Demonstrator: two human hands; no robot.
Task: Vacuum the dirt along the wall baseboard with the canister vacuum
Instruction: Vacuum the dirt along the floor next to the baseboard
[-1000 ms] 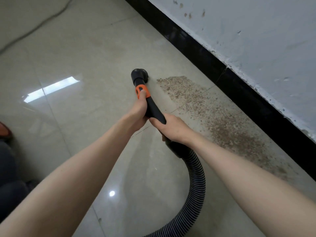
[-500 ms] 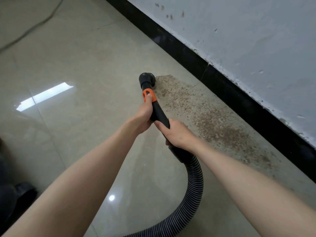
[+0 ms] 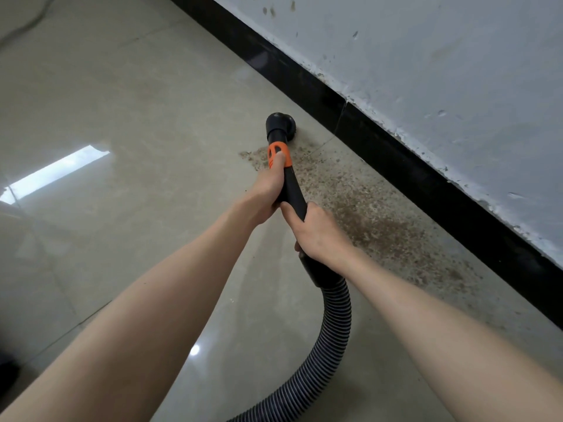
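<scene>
Black plastic vacuum wand with orange collar (image 3: 289, 190): held slanting down to the floor, its round black nozzle head (image 3: 280, 124) resting on the glossy beige floor tile (image 3: 137, 117) at the far edge of the dirt, close to the baseboard but apart from it.
Ribbed black-and-grey flexible hose (image 3: 332, 339): runs from the wand's lower end, curving down and left out of view.
Left hand (image 3: 269, 188): fingers curled round the wand just below the orange collar, thumb lying on the collar.
Right hand (image 3: 316, 231): wrapped round the wand lower down, just above the hose cuff.
Brown gritty dirt patch (image 3: 374, 220): spread over the tile in a band along the wall, densest right of the hands.
Glossy black baseboard strip (image 3: 426, 175): runs diagonally beneath a scuffed pale grey painted wall (image 3: 441, 71).
</scene>
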